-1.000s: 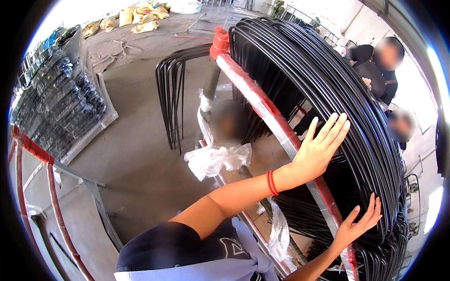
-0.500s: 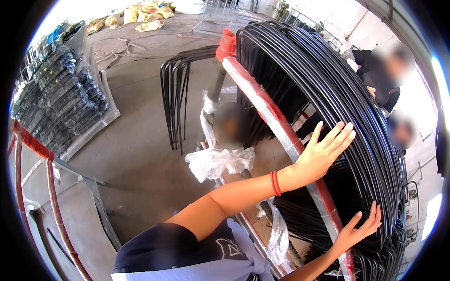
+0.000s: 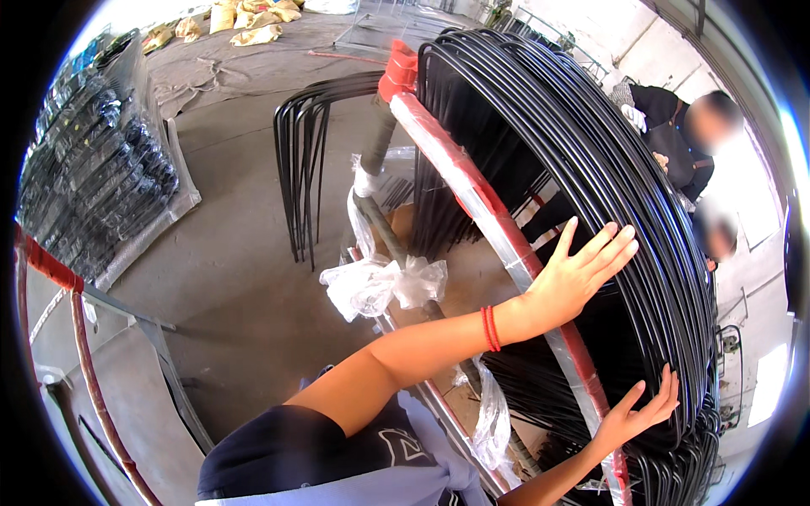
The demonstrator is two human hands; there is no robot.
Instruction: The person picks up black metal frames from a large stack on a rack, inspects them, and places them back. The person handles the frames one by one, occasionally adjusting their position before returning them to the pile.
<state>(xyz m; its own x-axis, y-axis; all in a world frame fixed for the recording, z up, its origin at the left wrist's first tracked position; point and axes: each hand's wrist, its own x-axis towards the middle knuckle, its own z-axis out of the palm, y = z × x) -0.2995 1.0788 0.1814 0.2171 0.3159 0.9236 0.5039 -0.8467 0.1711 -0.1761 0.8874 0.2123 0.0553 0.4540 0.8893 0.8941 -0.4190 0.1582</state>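
Observation:
A thick row of bent black metal tubes (image 3: 540,110) hangs side by side over a rail (image 3: 460,173) wrapped in red and clear film. My left hand (image 3: 567,278), with a red bracelet at the wrist, reaches over the rail. Its fingers are spread and lie against the tubes, and its thumb is hidden. Lower down, my right hand (image 3: 634,413) is near the lower part of the same row, thumb and fingers apart, fingertips at the tubes. Neither hand is wrapped round a tube.
Fewer bent tubes (image 3: 316,118) hang beyond the rail's far end. Clear plastic film (image 3: 384,287) is bunched on the rack frame. A wrapped stack (image 3: 101,160) stands at left, near another rack (image 3: 78,337). Two people (image 3: 671,126) are behind the tubes; yellow sacks (image 3: 253,18) lie far back.
My view has shifted slightly, so the rack and stack sit a little further left. Both hands stay at the same places on the tubes, fingers still spread.

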